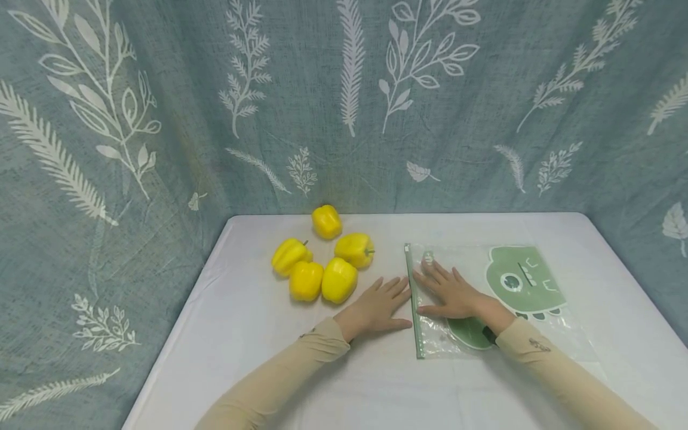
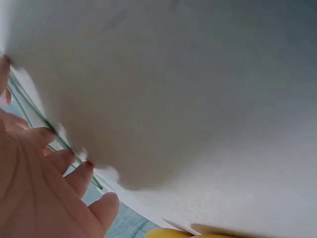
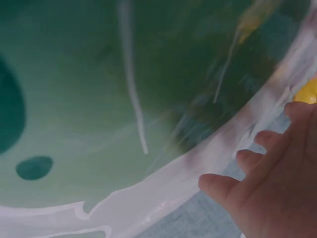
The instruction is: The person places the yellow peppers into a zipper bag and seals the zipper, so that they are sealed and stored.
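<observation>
Sleeves (image 1: 274, 382) are stretched toward a clear bag (image 1: 516, 298) laid flat on the table (image 1: 376, 388), its green strip (image 1: 414, 301) turned leftward. Apparently the bag is being steadied or smoothed: the right hand (image 1: 451, 295) is spread on it, the left hand (image 1: 376, 306) spread with fingertips at the strip. Any next move on the strip would likely call for a pinch. Five yellow peppers (image 1: 338, 280) are grouped beyond the left hand.

Diffuse light covers the white cloth-covered tabletop (image 1: 226, 346), casting soft shadows beneath the beige fabric sleeves (image 1: 279, 379). Small glare spots mark the clear, green-printed plastic bag (image 1: 521, 298) toward the tabletop's right edge. Both wrist views are dim, softly focused.
</observation>
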Tool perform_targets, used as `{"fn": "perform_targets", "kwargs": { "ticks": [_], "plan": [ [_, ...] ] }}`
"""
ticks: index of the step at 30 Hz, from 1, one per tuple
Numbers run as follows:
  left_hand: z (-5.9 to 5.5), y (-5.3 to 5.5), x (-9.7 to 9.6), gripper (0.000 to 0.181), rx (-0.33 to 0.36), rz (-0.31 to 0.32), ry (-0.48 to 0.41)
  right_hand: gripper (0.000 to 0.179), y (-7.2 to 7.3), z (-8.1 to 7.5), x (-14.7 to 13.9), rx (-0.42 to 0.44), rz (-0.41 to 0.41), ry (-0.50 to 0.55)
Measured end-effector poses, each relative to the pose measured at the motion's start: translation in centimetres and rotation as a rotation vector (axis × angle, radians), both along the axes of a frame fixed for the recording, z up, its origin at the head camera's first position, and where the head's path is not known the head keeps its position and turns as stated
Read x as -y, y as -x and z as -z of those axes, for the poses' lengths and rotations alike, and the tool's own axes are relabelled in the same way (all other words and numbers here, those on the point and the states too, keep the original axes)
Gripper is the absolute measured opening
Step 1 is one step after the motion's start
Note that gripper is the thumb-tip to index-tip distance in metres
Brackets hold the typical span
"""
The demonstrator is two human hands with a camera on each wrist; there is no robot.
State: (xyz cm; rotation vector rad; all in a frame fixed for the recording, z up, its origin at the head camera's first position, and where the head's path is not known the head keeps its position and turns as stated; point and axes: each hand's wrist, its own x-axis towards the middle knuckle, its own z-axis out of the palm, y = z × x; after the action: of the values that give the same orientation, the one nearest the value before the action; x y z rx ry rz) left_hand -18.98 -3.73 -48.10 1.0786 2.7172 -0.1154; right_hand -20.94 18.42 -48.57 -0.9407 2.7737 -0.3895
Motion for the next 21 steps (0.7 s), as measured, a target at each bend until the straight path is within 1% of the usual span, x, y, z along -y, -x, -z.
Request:
{"fn": "perform_targets", "kwargs": {
  "ticks": [5,9,17,21],
  "plan": [
    [0.0,0.1,0.0,0.073,-0.006,0.031,0.015,0.079,-0.1,0.1,0.1,0.016,0.000,0.010],
    [0.0,0.1,0.1,0.073,-0.005,0.045,0.023,0.079,-0.2,0.4,0.3,0.005,-0.001,-0.003],
    [-0.2,0.0,0.2,0.071,0.028,0.044,0.030,0.082,-0.4,1.0,0.4,-0.008,0.002,0.011],
    [-0.3,0.0,0.2,0.069,0.020,0.059,0.043,0.084,-0.4,1.2,0.4,-0.004,0.003,0.003]
  ]
}}
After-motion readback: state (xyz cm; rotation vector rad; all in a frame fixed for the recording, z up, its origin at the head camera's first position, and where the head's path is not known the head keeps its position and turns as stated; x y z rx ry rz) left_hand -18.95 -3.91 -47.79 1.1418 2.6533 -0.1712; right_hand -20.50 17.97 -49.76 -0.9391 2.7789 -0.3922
